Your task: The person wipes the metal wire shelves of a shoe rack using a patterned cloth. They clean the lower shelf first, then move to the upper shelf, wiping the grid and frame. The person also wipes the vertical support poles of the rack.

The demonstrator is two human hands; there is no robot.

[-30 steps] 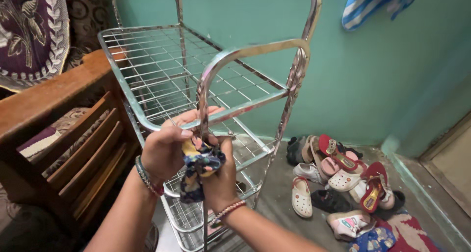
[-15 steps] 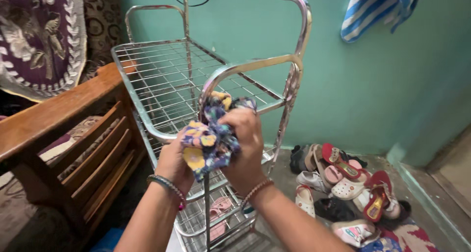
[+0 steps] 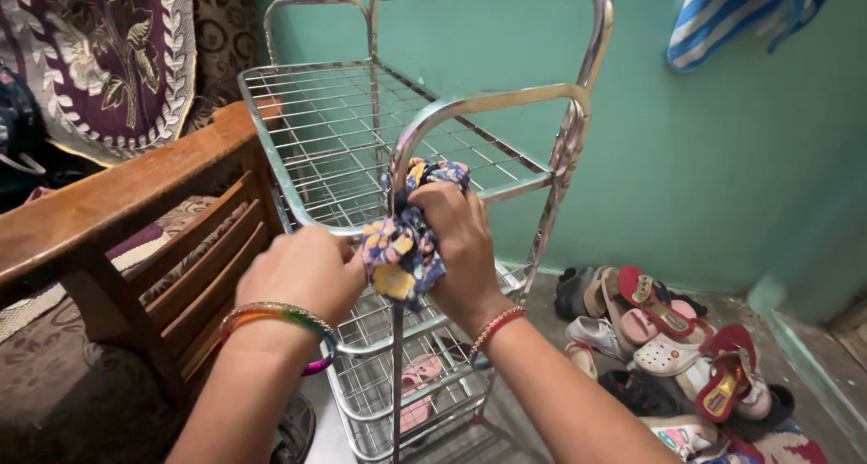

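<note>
two hands at work here, and my right hand (image 3: 461, 238) is closed tight round a bunched floral cloth in dark blue with yellow and pink flowers (image 3: 404, 238), pressing it against the curved front post of the shiny tiered metal wire rack (image 3: 424, 130); my left hand (image 3: 302, 270) is curled into a loose fist just beside the cloth at the top shelf's front rail, though i cannot tell whether its fingers actually pinch anything, since they are hidden from me; a multicoloured bangle sits on the left wrist and a red beaded one on the right; the cloth wraps the post just below the bend, its tail hanging down the upright; to the left stands a brown wooden slatted chair (image 3: 135, 247), touching or nearly touching the rack; a pile of pink, white and red sandals and clogs (image 3: 668, 338) lies on the floor to the right, near the teal wall; my worry is that the light rack could tip or skid toward the shoes if i bear down hard on one post, and the loose cloth could snag in the wire grid.
</note>
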